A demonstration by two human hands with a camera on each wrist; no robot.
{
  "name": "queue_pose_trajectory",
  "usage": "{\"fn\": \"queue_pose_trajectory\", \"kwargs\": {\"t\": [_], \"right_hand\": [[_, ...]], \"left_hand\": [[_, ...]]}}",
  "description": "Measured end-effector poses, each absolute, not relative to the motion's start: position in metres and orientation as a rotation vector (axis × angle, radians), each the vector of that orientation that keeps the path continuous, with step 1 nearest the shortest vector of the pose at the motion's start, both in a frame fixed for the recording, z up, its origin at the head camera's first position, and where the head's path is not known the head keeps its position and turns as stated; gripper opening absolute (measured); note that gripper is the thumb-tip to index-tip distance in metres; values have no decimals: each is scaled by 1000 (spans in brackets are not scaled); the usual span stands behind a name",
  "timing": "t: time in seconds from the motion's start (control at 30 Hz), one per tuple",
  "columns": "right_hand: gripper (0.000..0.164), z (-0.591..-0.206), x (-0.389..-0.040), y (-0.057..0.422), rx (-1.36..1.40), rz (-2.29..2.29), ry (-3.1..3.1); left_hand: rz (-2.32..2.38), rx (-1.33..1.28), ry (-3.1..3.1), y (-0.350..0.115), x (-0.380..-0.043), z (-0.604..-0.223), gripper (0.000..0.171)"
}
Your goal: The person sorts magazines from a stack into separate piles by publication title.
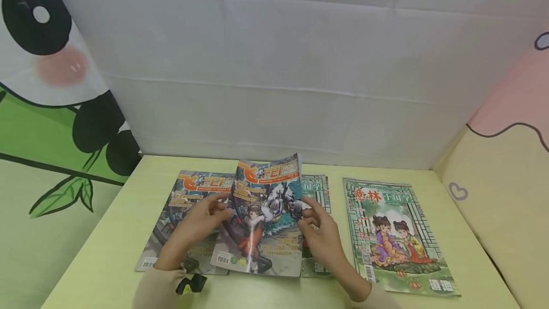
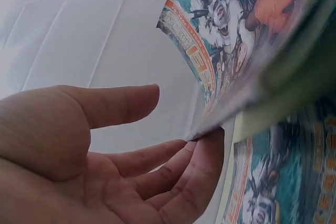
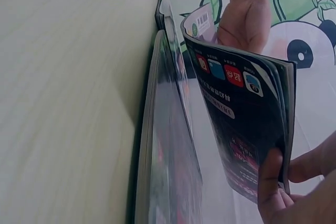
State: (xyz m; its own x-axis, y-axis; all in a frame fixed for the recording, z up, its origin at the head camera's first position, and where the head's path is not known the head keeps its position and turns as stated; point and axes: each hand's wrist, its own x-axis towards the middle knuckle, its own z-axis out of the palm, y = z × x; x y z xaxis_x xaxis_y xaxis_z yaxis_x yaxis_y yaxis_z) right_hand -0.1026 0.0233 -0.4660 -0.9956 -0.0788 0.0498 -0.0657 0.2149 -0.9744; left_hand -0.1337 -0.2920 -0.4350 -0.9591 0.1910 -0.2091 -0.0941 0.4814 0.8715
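Magazine (image 1: 261,232), the one with the orange title, is up off the table (image 1: 257,294), over the near middle. The left hand (image 1: 203,221) has softly bent fingers touching its left edge, and the thumb stands away from the paper, so I think it props more than it squeezes. The right hand (image 1: 319,232) pinches the right edge, thumb on one side and fingers on the other, maybe so it can't slip. Paper is floppy, so it bows a bit. Below, a matching magazine (image 1: 182,199) lies flat on the left, and a green magazine (image 1: 315,185) peeks out just right of the held one. Another green magazine (image 1: 403,237) lies farther right, on its own. All have their fronts up and titles at the far end, maybe so they are easy to read. Far back is a pale wall (image 1: 279,51) with fold lines
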Motion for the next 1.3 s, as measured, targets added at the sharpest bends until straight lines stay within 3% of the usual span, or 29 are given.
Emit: {"fn": "queue_pose_trajectory", "kwargs": {"t": [0.33,0.9,1.3], "right_hand": [[56,-474,-113,-19,-163,-2034,2324],[59,-475,-119,-85,-229,-2099,2287],[63,-484,-116,-112,-133,-2125,2202]], "left_hand": [[1418,-107,2535,-321,-140,-436,63],[1193,-204,2707,-375,-143,-430,66],[1109,-236,2716,-401,-141,-435,68]]}}
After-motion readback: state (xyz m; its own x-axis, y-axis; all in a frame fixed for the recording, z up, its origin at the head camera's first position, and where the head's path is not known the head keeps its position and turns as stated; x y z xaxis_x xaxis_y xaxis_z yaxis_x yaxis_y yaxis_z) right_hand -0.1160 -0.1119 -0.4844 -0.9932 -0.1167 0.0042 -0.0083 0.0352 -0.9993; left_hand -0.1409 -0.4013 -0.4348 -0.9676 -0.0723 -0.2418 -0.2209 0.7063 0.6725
